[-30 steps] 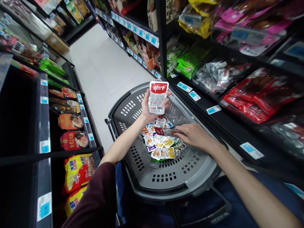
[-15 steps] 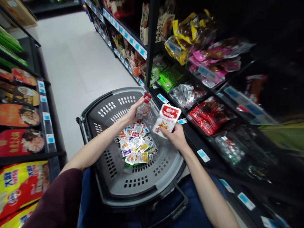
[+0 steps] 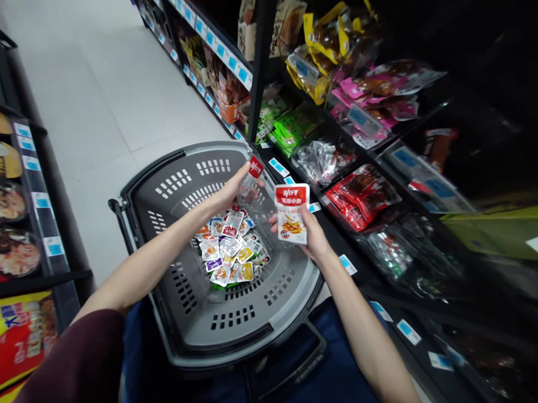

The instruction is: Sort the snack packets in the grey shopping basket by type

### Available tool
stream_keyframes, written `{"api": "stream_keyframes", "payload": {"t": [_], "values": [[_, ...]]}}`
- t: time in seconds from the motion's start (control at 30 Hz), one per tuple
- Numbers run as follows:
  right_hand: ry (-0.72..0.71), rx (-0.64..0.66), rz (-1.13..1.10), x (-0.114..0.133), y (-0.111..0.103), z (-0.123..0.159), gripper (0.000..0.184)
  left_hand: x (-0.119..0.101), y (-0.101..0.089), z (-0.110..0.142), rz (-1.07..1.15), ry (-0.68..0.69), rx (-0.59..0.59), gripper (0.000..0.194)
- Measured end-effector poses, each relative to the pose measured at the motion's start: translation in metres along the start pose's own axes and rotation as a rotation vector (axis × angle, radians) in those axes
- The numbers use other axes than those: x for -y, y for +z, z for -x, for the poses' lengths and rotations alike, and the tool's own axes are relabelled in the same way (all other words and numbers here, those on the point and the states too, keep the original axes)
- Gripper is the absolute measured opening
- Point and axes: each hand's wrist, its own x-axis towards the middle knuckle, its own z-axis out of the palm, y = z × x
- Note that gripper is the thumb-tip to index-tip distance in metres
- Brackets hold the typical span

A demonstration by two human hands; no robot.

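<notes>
Over the far right side of a grey shopping basket (image 3: 194, 331), my left hand (image 3: 234, 191) is closed around a small clear snack packet (image 3: 253, 168) with a red top. My right hand (image 3: 315, 232) grips a white and red snack packet (image 3: 291, 213) by its right edge, its printed front facing me. That packet is upright above the basket's right rim, apart from the left hand. Inside the basket lies a pile of small snack packets (image 3: 232, 247) in white, red, yellow and purple. My fingers partly cover both held packets.
Shelving on the right holds bins of green packets (image 3: 291, 132), silver packets (image 3: 326, 159), red packets (image 3: 360, 196) and pink packets (image 3: 373, 102). A left shelf carries bowl-shaped food packs (image 3: 11, 251) and a yellow-red bag (image 3: 21, 334). Pale floor (image 3: 101, 72) runs ahead between them.
The right hand has turned its packet from tilted to nearly upright, with the front toward me. The left hand keeps its packet. The view has shifted, moving the basket slightly left in the picture.
</notes>
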Motion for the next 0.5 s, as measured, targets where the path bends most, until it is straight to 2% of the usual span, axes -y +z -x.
{"api": "stream_keyframes", "payload": {"t": [0.1,0.23,0.37,0.5], "values": [[-0.024,-0.077,-0.134,0.0052,0.0008,0.0009,0.064,-0.0002,0.0005,0.0031,-0.224,0.063,0.009,0.060],[-0.109,-0.138,-0.135,0.0077,0.0007,-0.0001,0.068,0.0014,-0.0017,0.0067,-0.430,0.139,0.144,0.066],[-0.091,-0.169,-0.130,0.0081,0.0019,-0.0017,0.075,0.0032,-0.0026,0.0078,-0.500,0.166,0.213,0.072],[-0.072,-0.177,-0.180,0.0099,0.0041,-0.0017,0.074,0.0003,0.0019,0.0099,-0.468,0.179,0.191,0.059]]}}
